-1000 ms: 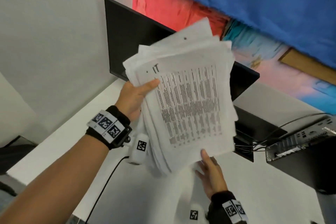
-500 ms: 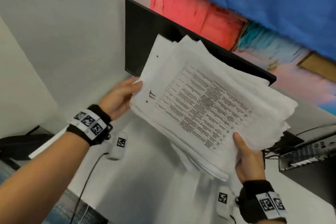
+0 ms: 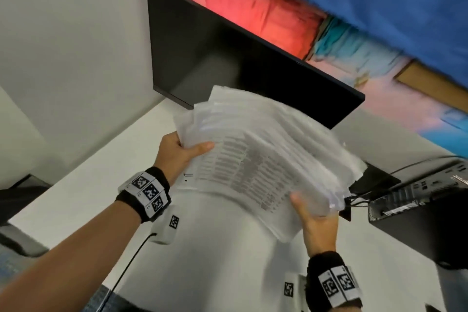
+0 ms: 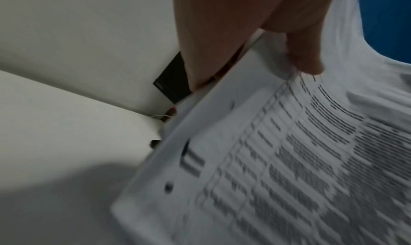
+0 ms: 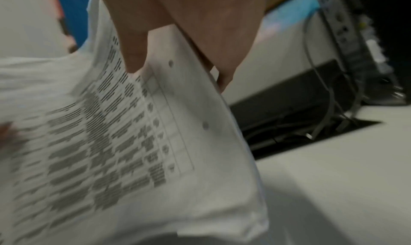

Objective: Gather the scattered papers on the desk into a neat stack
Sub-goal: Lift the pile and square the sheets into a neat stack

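Observation:
A thick, uneven sheaf of printed white papers (image 3: pixel 263 159) hangs in the air above the white desk (image 3: pixel 215 256), tilted, its edges fanned out. My left hand (image 3: pixel 182 151) grips its left end, thumb on the top sheet and fingers underneath. My right hand (image 3: pixel 316 218) grips the right end the same way. In the left wrist view the thumb (image 4: pixel 304 55) presses the printed top sheet of the papers (image 4: pixel 266 161). In the right wrist view the thumb (image 5: pixel 135 51) lies on the papers (image 5: pixel 124 143) with fingers curled below the edge.
A black monitor (image 3: pixel 228 58) stands just behind the papers. At the right sit a black computer box (image 3: pixel 417 213) with cables and a dark cable opening in the desk (image 5: pixel 295 125). A black cable (image 3: pixel 131 261) runs off the front edge. Colourful wall art hangs behind.
The sheaf has swung from upright to nearly flat and dropped lower in front of the monitor. My right hand went from below the papers to gripping their right end.

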Demonstrator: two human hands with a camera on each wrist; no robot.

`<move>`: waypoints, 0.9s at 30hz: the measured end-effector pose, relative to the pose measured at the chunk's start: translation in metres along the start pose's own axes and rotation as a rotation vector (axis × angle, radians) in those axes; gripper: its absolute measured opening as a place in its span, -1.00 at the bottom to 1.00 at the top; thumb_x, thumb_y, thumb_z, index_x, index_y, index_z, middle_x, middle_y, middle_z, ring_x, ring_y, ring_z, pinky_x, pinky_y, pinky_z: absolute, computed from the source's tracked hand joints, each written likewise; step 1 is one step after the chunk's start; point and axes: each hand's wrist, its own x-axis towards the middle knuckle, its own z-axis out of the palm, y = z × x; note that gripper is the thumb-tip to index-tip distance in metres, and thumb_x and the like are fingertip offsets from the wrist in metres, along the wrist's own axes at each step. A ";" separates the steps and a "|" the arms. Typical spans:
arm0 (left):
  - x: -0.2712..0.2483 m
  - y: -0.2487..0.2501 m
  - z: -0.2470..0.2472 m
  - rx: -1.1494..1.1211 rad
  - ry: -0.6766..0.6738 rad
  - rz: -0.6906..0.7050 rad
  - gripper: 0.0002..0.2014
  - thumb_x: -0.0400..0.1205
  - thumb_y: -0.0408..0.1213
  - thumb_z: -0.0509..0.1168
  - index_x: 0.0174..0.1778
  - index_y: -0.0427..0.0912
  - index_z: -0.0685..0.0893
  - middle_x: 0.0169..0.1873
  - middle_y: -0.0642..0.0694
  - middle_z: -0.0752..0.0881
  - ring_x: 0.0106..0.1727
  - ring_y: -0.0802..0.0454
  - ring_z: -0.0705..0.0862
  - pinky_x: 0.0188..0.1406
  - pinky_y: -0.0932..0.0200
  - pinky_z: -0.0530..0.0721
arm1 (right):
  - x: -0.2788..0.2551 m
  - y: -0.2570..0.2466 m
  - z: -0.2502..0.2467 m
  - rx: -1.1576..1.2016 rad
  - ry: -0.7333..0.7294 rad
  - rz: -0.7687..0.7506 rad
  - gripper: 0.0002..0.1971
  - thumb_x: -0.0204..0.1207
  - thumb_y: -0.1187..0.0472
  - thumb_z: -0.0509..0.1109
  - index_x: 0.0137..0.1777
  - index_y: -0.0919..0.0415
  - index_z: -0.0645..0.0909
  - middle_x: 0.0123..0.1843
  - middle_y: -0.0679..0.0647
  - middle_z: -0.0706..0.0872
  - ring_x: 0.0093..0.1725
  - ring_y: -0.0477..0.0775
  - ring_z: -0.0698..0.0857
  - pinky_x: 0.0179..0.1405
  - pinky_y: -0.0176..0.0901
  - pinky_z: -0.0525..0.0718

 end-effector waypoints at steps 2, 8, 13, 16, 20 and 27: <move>0.001 -0.015 -0.008 0.028 -0.043 -0.084 -0.51 0.36 -0.36 0.68 0.22 -0.16 0.80 0.05 -0.10 0.91 0.09 -0.07 0.89 0.02 0.06 0.85 | -0.005 0.018 -0.002 -0.035 -0.051 0.124 -0.61 0.40 0.42 0.64 0.23 0.20 0.76 0.06 0.06 0.92 0.13 0.09 0.87 0.19 -0.02 0.81; -0.006 -0.023 0.005 0.054 0.021 -0.106 -0.70 0.45 -0.46 0.60 0.09 -0.32 0.84 -0.02 -0.27 0.90 0.06 -0.30 0.88 -0.07 0.03 0.87 | -0.005 0.026 0.007 -0.048 -0.047 0.219 -0.66 0.43 0.42 0.62 0.05 -0.01 0.72 -0.11 -0.10 0.89 -0.03 -0.19 0.85 0.09 -0.24 0.67; -0.007 0.011 0.004 -0.027 0.031 0.099 -0.67 0.43 -0.48 0.61 0.10 -0.45 0.82 -0.03 -0.26 0.91 -0.02 -0.12 0.91 -0.10 0.21 0.83 | 0.005 -0.008 -0.001 0.027 0.010 0.029 -0.66 0.49 0.50 0.54 0.17 0.13 0.74 -0.03 -0.23 0.92 0.02 -0.35 0.84 0.07 -0.48 0.71; -0.007 0.015 0.002 0.004 0.001 0.153 -0.55 0.37 -0.47 0.66 0.19 -0.25 0.79 -0.05 -0.03 0.91 -0.02 0.07 0.88 -0.07 0.30 0.81 | 0.009 0.000 -0.002 0.022 0.009 0.036 -0.49 0.42 0.46 0.62 0.38 0.26 0.68 0.19 0.02 0.87 0.15 -0.18 0.84 0.11 -0.42 0.75; -0.005 -0.011 0.001 0.108 0.023 0.071 -0.41 0.28 -0.20 0.72 0.21 -0.05 0.67 0.10 0.03 0.79 0.18 -0.05 0.80 0.06 0.20 0.79 | 0.010 0.025 0.001 -0.021 -0.065 0.178 -0.50 0.42 0.55 0.55 0.31 0.14 0.68 0.24 0.16 0.80 0.11 -0.14 0.79 0.05 -0.38 0.70; 0.003 -0.017 0.016 0.112 0.185 0.014 -0.45 0.39 -0.19 0.66 0.25 -0.08 0.62 0.02 0.09 0.71 -0.01 0.17 0.73 -0.09 0.27 0.74 | 0.020 0.019 0.007 -0.035 -0.057 0.247 -0.73 0.50 0.38 0.56 -0.01 -0.04 0.71 -0.04 -0.06 0.81 -0.01 -0.15 0.75 0.33 -0.03 0.61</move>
